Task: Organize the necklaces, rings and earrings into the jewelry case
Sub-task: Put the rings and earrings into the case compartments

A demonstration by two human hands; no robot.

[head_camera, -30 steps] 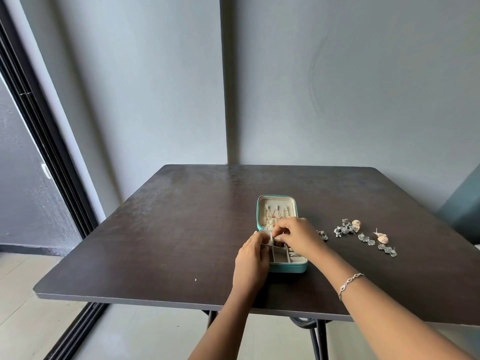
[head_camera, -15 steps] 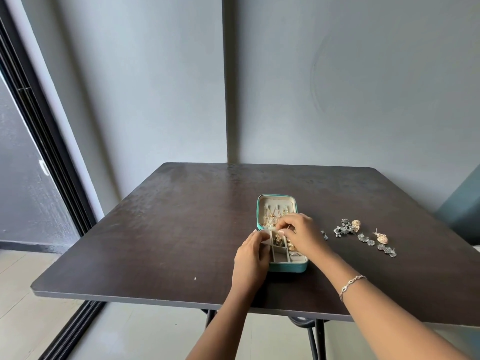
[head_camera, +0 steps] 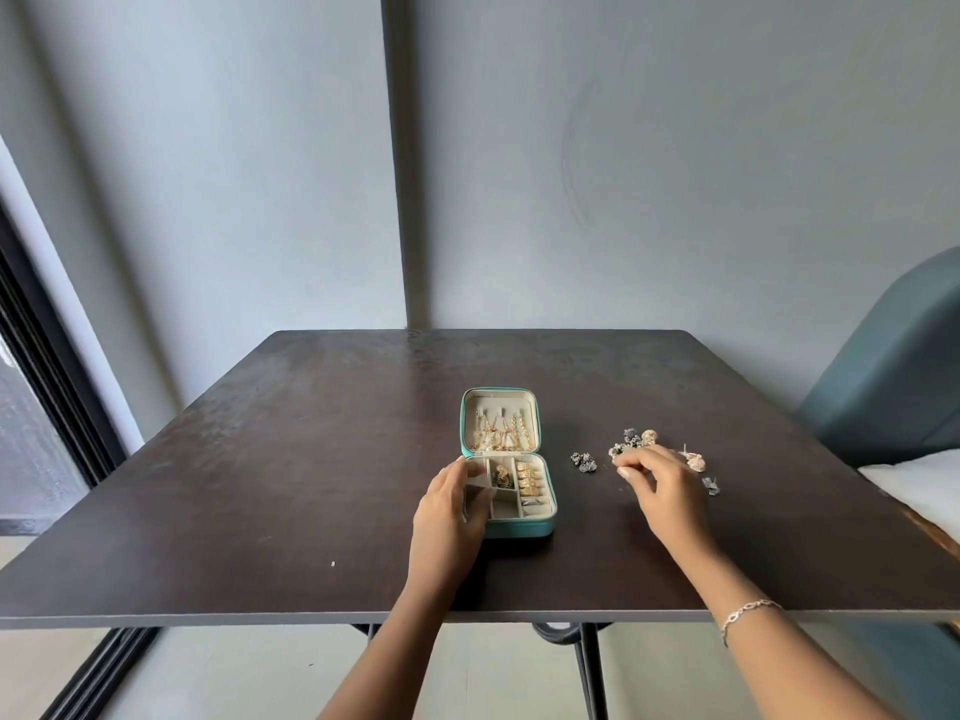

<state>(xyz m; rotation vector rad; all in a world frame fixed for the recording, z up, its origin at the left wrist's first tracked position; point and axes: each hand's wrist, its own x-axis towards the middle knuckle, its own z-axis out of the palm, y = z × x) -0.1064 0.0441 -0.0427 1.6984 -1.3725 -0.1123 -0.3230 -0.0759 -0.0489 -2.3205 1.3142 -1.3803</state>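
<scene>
Several loose earrings (head_camera: 631, 440) are lying right of centre on the table (head_camera: 311, 459). My left hand (head_camera: 447, 506) is gripping the left edge of the open jewelry case (head_camera: 519, 528) at centre, steadying it. My right hand (head_camera: 660, 485) is hovering over them, fingertips close; I cannot tell if anything is pinched.

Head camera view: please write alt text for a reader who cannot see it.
A person's left hand holds the left side of an open teal jewelry case on a dark table, gold jewelry inside. The right hand hovers over loose earrings lying on the table right of the case.
</scene>
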